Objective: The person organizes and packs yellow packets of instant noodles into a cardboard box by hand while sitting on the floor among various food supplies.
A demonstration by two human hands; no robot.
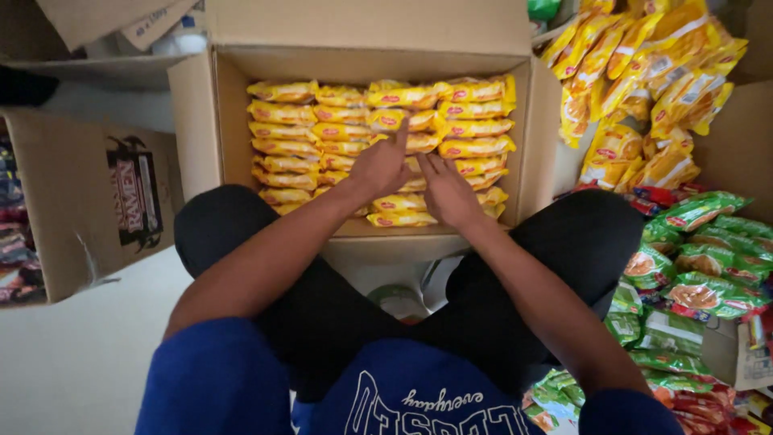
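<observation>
Over the near-middle rows of the open cardboard box [197, 121], our left hand [380, 165] and right hand [445, 192] rest loosely spread, gripping nothing, on the yellow packets [314, 133]; we'd press stacks flat, keeping rows square against the walls.

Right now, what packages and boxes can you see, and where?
Yellow packets: flat, red ovals, stacked in rows inside the open cardboard box; left hand and right hand rest on them.
Loose yellow packets: heaped upper right.
Green packets: piled at right.
Side box: brown, dark label, left.
</observation>
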